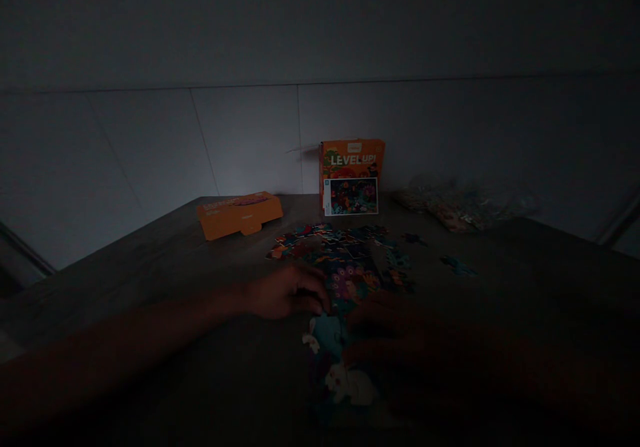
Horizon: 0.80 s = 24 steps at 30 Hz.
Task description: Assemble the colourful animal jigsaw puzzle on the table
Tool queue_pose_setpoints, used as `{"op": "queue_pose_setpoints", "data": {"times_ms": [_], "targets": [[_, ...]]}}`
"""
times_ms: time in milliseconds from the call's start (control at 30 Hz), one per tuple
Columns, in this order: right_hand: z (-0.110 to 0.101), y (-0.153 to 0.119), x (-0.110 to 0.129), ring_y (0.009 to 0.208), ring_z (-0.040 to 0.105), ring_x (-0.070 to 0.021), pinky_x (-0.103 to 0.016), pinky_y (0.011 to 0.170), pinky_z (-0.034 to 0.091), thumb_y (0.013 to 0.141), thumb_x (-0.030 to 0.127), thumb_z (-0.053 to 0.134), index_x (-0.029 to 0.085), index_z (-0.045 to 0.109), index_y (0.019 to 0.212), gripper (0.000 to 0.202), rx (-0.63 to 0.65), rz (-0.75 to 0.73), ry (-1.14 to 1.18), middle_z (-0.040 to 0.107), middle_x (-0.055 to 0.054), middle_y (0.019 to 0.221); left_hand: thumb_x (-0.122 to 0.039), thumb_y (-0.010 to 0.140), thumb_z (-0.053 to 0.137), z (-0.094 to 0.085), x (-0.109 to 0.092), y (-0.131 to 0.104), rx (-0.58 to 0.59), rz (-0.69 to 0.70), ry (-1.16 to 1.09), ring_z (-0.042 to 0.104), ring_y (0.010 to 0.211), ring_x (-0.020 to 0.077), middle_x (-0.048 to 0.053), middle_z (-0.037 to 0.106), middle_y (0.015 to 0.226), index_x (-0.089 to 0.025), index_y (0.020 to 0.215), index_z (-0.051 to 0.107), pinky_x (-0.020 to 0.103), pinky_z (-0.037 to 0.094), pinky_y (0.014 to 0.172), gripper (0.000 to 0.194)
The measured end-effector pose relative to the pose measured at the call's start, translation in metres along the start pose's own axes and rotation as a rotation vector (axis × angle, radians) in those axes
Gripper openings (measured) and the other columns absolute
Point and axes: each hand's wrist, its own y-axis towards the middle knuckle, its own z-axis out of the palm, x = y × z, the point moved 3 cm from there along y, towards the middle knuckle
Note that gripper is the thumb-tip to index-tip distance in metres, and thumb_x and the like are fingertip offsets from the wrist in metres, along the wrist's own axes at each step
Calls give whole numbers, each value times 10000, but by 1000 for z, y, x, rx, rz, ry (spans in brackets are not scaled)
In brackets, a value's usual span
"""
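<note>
In the dim head view my left hand (287, 291) comes in from the left. Its fingers are curled, and thumb and fingertips come together at the upper edge of a teal puzzle piece (327, 333). My right hand (395, 330) lies low over the right side of the joined jigsaw puzzle (350, 281), fingers apart; darkness hides much of it. Below the hands, a puzzle section with a white animal (355, 385) shows. A small whitish piece (311, 342) juts out at the left edge.
Loose puzzle pieces (325, 235) are heaped beyond the puzzle; another piece (457, 265) lies to the right. At the back stand an orange box (353, 157) and a picture card (351, 197). An orange box lid (240, 215) lies left, clear plastic bags (457, 203) right, before the wall.
</note>
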Motion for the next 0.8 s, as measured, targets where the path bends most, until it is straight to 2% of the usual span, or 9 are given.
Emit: {"op": "queue_pose_setpoints", "data": {"times_ms": [200, 367, 567, 800], "targets": [[-2, 1, 1, 1121, 538, -272, -443, 912, 471, 903, 343, 572, 202, 537, 1335, 455, -6, -9, -6, 549, -147, 1260, -167, 946, 579, 0, 1, 0, 17, 15, 22, 604, 851, 161, 70, 669, 872, -151, 925, 712, 253, 476, 759, 136], [-6, 2, 3, 1205, 512, -270, -439, 982, 447, 911, 345, 567, 197, 542, 1338, 453, -2, -11, -17, 532, -147, 1350, -185, 949, 574, 0, -3, 0, -9, 22, 54, 592, 811, 159, 70, 652, 849, -150, 905, 715, 256, 477, 727, 152], [-6, 1, 2, 1245, 486, -277, -442, 1001, 443, 900, 362, 580, 195, 542, 1347, 479, -1, -8, -6, 550, -137, 1352, -113, 921, 590, 1, -3, -1, -21, 40, 45, 595, 823, 157, 67, 650, 854, -150, 908, 716, 240, 467, 720, 132], [-7, 3, 4, 1202, 515, -277, -444, 971, 468, 889, 340, 582, 178, 571, 1306, 448, -2, -8, -10, 564, -136, 1344, -93, 911, 601, 0, -5, 0, -8, 28, 45, 593, 841, 164, 74, 663, 853, -143, 910, 715, 247, 457, 734, 125]]}}
